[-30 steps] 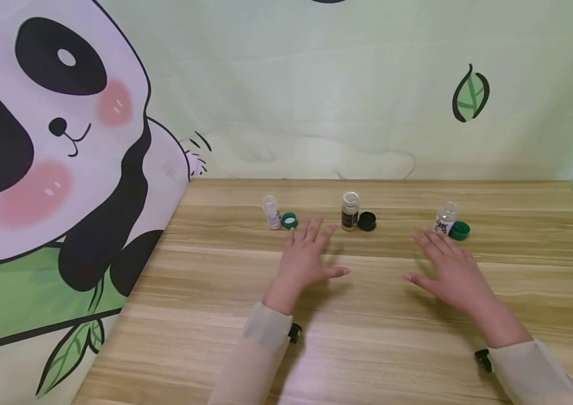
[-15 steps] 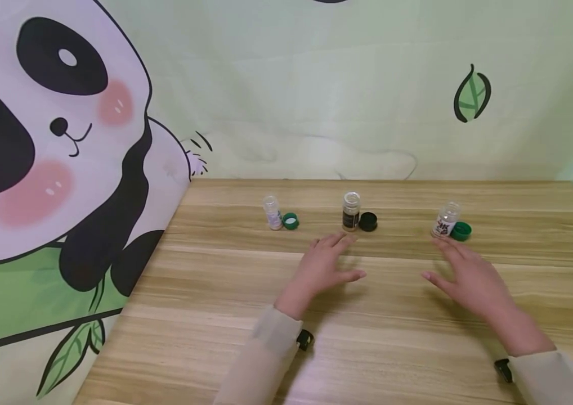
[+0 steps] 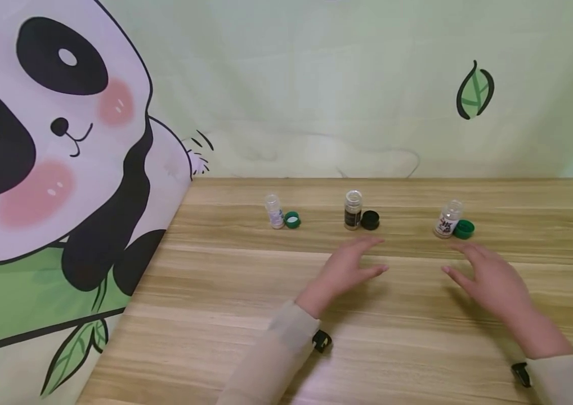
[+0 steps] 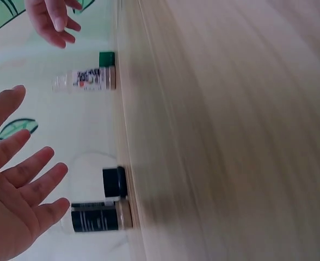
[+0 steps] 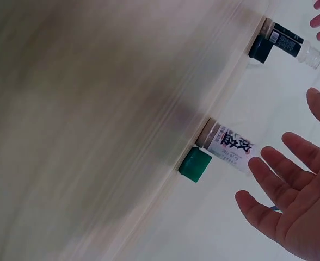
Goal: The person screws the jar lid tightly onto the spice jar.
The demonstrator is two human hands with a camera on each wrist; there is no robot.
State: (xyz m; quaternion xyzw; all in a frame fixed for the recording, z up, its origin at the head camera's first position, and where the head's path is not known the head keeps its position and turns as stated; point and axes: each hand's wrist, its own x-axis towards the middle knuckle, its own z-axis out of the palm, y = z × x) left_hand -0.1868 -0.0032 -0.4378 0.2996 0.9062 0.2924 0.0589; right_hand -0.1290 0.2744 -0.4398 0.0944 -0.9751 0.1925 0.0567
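Three small clear jars stand uncapped in a row, each with its lid beside it. My left hand (image 3: 346,269) is nearest the middle jar (image 3: 352,211), which has a black label and a black lid (image 3: 370,220). My right hand (image 3: 498,280) is just in front of the right jar (image 3: 448,219), which has a white label with dark characters, and its green lid (image 3: 464,229). Both hands hold nothing, their fingers spread and relaxed, as the left wrist view and right wrist view show. Farther left stands the slim jar (image 3: 274,211) with a pale label and a green lid (image 3: 292,219).
All the jars stand toward the back of a wood-grain table (image 3: 205,292). Behind it hangs a pale green cloth (image 3: 317,101) printed with a panda (image 3: 58,135) and leaves. A black wrist camera (image 3: 322,341) sits at the left sleeve, another (image 3: 521,374) at the right.
Both hands have moved to the right and drawn back slightly from the jars. The left hand has passed from near the slim jar to in front of the middle one. Jars and lids stay put.
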